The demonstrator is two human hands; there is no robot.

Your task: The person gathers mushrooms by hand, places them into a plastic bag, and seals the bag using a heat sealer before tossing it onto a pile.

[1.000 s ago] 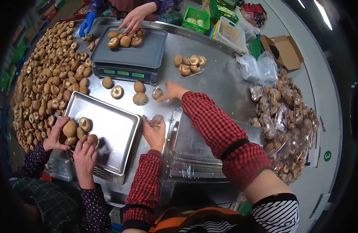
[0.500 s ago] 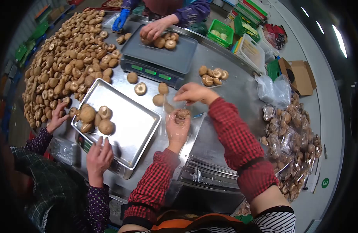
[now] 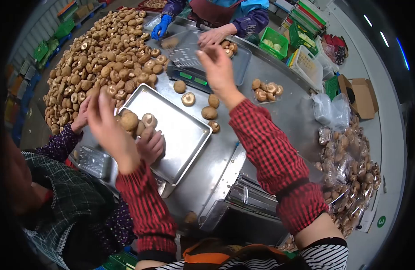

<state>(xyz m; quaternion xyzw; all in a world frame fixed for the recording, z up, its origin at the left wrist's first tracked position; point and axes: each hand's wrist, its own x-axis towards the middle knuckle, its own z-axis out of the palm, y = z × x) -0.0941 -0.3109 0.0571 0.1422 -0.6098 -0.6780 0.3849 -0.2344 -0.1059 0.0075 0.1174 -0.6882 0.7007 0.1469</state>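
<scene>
Above steel table (image 3: 279, 112), left hand (image 3: 109, 130) and right hand (image 3: 217, 67) hover, fingers apart, empty.

We find bare desk (image 3: 279, 112) between the loose mushrooms (image 3: 203, 101) and the bagged heap (image 3: 347, 157) at the right edge, while the tray (image 3: 171, 130) and scale (image 3: 194, 76) block the left.

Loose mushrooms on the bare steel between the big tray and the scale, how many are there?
4: one nearest the scale, one gill-side up beside the tray, one right of it, one below that. A smaller piece lies lower still.
</scene>
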